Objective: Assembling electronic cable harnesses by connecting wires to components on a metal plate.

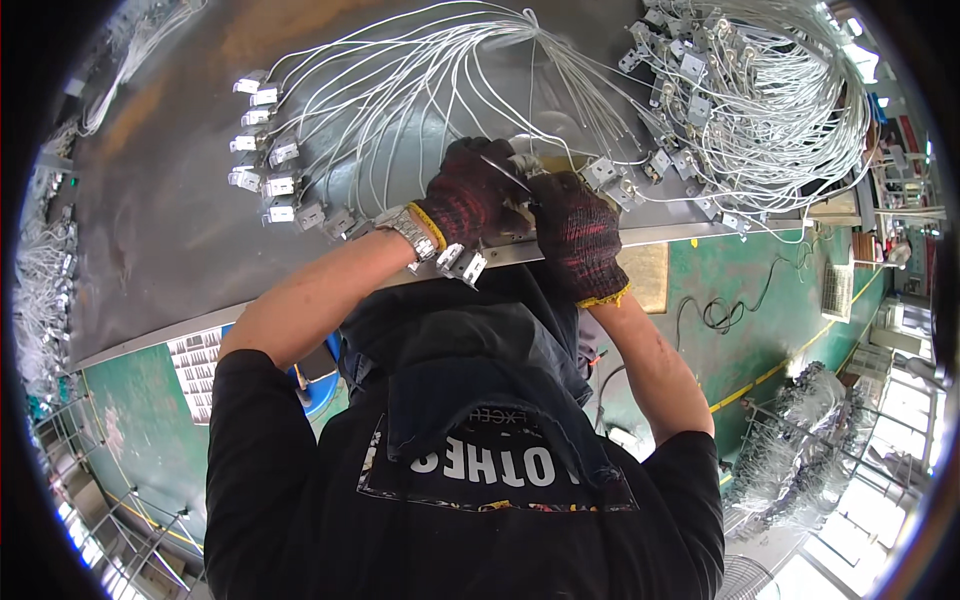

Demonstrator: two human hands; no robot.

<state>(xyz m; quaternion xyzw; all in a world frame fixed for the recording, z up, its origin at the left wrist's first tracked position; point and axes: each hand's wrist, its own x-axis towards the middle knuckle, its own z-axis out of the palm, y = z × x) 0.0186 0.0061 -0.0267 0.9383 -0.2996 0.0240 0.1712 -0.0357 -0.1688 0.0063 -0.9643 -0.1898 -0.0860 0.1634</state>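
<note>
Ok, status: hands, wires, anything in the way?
Left gloved hand and right gloved hand close together, grips unclear. White wires fanned beyond, metal brackets at left. Tangled wire pile crowds the right side.

Wears knit gloves (580, 245), black mottled with red, over the left hand (470, 195) and right hand (576, 222), ending in yellow cuffs (603, 298) just behind each. Has a silver link watch (405, 228) close behind the left hand. Dressed, well behind both hands, in a black shirt (480, 560) with elbow-length sleeves (262, 430), white lettering (484, 465) and a multicoloured strip (495, 507).
</note>
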